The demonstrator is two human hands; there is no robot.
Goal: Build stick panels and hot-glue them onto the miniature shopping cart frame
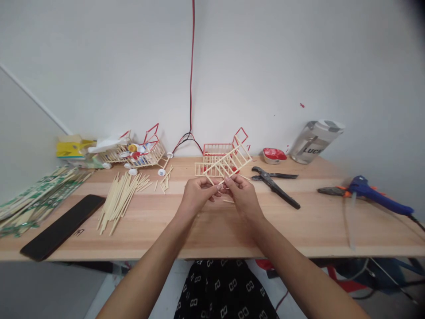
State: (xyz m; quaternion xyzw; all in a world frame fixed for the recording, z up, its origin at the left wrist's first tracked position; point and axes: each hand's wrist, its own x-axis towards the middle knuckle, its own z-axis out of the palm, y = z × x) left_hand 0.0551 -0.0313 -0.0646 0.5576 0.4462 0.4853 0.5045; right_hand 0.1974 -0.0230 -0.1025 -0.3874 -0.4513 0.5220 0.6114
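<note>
Stick lattice (229, 162) held in both hands above the wooden table (299, 221).
Left hand (198, 193) and right hand (245, 196), fingertips together, pinch the lattice's lower end; it slants up and away from them. Legible writing: "LUCA" on the lying grey bottle (315, 141).

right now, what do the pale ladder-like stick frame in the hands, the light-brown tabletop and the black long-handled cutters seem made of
The pale ladder-like stick frame, pinched by left hand and right hand: probably bare wood or bamboo, matte cream, unpainted. The light-brown tabletop: wood or veneer, long grain lines, dull sheen. The black long-handled cutters: likely metal with dark matte coating; too small to tell.
</note>
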